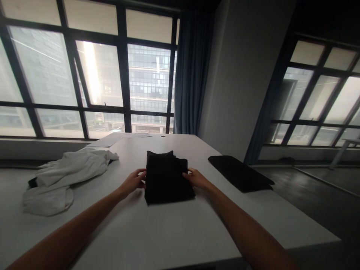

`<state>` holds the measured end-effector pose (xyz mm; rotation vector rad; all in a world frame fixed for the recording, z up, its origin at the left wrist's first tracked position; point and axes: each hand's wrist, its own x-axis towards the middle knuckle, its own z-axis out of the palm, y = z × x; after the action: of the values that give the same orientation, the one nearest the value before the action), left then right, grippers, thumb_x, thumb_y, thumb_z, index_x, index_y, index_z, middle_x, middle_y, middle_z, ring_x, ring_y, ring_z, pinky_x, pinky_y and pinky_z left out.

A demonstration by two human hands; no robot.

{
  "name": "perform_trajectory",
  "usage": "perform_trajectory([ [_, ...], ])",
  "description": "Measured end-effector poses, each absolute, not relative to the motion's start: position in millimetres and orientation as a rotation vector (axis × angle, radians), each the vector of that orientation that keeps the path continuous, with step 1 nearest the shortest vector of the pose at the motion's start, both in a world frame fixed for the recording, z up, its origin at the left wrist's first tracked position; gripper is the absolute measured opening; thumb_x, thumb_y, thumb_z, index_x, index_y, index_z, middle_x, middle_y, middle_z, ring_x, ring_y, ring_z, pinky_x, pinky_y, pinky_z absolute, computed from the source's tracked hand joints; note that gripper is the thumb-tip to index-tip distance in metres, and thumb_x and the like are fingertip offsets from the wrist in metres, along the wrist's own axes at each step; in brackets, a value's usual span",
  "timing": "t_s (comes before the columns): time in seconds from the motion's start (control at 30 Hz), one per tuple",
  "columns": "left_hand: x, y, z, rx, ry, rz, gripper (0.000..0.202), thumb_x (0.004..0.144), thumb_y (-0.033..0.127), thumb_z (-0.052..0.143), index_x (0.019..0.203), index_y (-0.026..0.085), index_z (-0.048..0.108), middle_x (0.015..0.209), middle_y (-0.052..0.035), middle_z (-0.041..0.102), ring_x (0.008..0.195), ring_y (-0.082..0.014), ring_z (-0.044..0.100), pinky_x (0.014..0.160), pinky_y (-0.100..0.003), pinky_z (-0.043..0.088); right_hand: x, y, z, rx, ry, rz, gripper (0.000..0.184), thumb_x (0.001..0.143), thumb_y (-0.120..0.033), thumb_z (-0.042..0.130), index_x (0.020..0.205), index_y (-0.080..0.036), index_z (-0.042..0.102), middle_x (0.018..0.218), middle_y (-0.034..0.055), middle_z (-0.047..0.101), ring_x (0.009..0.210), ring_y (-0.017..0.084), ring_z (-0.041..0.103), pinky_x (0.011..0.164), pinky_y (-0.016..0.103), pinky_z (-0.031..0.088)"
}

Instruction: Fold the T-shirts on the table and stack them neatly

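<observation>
A folded black garment [166,177] lies on the white table [157,232] in front of me. My left hand [134,181] rests against its left edge, fingers curled onto the cloth. On the opposite side my right hand [195,177] touches the right edge, fingers also bent against the fabric. Both arms reach forward from the near edge of the table.
A crumpled white garment [66,176] lies at the left of the table. A flat black pad [240,172] sits at the right edge. Papers [112,138] lie at the far end by the windows. The floor drops away to the right.
</observation>
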<state>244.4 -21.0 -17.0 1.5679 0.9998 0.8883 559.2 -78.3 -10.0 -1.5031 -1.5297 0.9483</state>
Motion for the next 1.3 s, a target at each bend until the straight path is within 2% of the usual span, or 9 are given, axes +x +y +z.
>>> perform_trajectory([
  [0.13, 240.9, -23.0, -22.6, 1.601, 0.987, 0.771, 0.076, 0.068, 0.054, 0.076, 0.128, 0.017, 0.046, 0.077, 0.0010, 0.065, 0.061, -0.0172, 0.065, 0.064, -0.032, 0.048, 558.3, -67.7, -20.7, -1.597, -1.539, 0.742, 0.062, 0.082, -0.027, 0.072, 0.139, -0.016, 0.049, 0.091, 0.0049, 0.071, 0.077, 0.016, 0.067, 0.070, 0.026, 0.053],
  [0.3, 237.3, -31.3, -16.6, 1.730, 0.947, 0.620, 0.074, 0.062, 0.047, 0.081, 0.124, 0.018, 0.052, 0.072, 0.0046, 0.063, 0.066, -0.0169, 0.063, 0.069, -0.032, 0.046, 556.0, -64.0, -23.8, -1.528, -1.763, 0.652, 0.052, 0.076, -0.010, 0.067, 0.128, -0.016, 0.064, 0.124, 0.0113, 0.067, 0.097, 0.020, 0.067, 0.090, 0.034, 0.052],
  [0.47, 240.2, -44.2, -12.0, 1.869, 0.913, 0.485, 0.068, 0.064, 0.049, 0.078, 0.120, 0.017, 0.056, 0.062, 0.0068, 0.057, 0.065, -0.0160, 0.058, 0.065, -0.031, 0.042, 551.7, -64.1, -27.6, -1.523, -1.797, 0.498, 0.055, 0.079, -0.011, 0.062, 0.133, -0.017, 0.060, 0.137, 0.0102, 0.060, 0.118, 0.024, 0.061, 0.103, 0.038, 0.046],
  [0.6, 238.8, -43.0, -9.3, 1.830, 0.849, 0.626, 0.057, 0.066, 0.050, 0.078, 0.110, 0.018, 0.060, 0.062, 0.0092, 0.046, 0.061, -0.0123, 0.051, 0.063, -0.029, 0.042, 547.9, -63.5, -30.6, -1.576, -1.825, 0.387, 0.053, 0.083, -0.016, 0.061, 0.136, -0.014, 0.058, 0.140, 0.0124, 0.057, 0.129, 0.025, 0.054, 0.109, 0.039, 0.041],
  [0.7, 236.2, -38.0, -7.5, 1.749, 0.817, 0.795, 0.053, 0.068, 0.052, 0.077, 0.105, 0.019, 0.060, 0.068, 0.0081, 0.044, 0.066, -0.0116, 0.051, 0.066, -0.029, 0.046, 543.9, -62.0, -31.7, -1.596, -1.820, 0.368, 0.055, 0.086, -0.022, 0.061, 0.139, -0.013, 0.054, 0.143, 0.0139, 0.054, 0.132, 0.026, 0.051, 0.110, 0.040, 0.040],
  [0.83, 232.9, -36.9, -7.1, 1.754, 0.922, 0.712, 0.062, 0.066, 0.054, 0.077, 0.115, 0.020, 0.059, 0.070, 0.0076, 0.046, 0.063, -0.0114, 0.050, 0.061, -0.028, 0.044, 540.9, -59.9, -33.6, -1.583, -1.823, 0.402, 0.061, 0.085, -0.031, 0.065, 0.141, -0.012, 0.051, 0.145, 0.0148, 0.052, 0.133, 0.027, 0.049, 0.112, 0.041, 0.037],
  [1.0, 226.9, -41.9, -2.7, 1.844, 1.062, 0.399, 0.075, 0.062, 0.055, 0.079, 0.126, 0.019, 0.061, 0.066, 0.0068, 0.048, 0.061, -0.0125, 0.048, 0.057, -0.027, 0.038, 540.8, -59.2, -38.0, -1.565, -1.924, 0.360, 0.063, 0.081, -0.027, 0.067, 0.141, -0.012, 0.052, 0.143, 0.0149, 0.054, 0.131, 0.027, 0.051, 0.112, 0.040, 0.036],
  [1.13, 218.7, -40.0, 6.8, 1.911, 1.083, 0.399, 0.074, 0.058, 0.058, 0.079, 0.117, 0.016, 0.066, 0.059, 0.0076, 0.048, 0.059, -0.0122, 0.045, 0.057, -0.026, 0.033, 539.0, -57.7, -41.3, -1.593, -1.987, 0.286, 0.063, 0.081, -0.025, 0.067, 0.141, -0.016, 0.053, 0.141, 0.0135, 0.056, 0.128, 0.027, 0.054, 0.110, 0.040, 0.038],
  [1.3, 213.7, -36.8, 13.8, 1.950, 1.125, 0.439, 0.067, 0.057, 0.059, 0.078, 0.107, 0.015, 0.069, 0.062, 0.0039, 0.060, 0.060, -0.0134, 0.050, 0.057, -0.026, 0.034, 537.3, -53.4, -44.9, -1.634, -1.984, 0.209, 0.063, 0.082, -0.021, 0.065, 0.143, -0.015, 0.050, 0.142, 0.0150, 0.054, 0.130, 0.027, 0.051, 0.112, 0.039, 0.037],
])
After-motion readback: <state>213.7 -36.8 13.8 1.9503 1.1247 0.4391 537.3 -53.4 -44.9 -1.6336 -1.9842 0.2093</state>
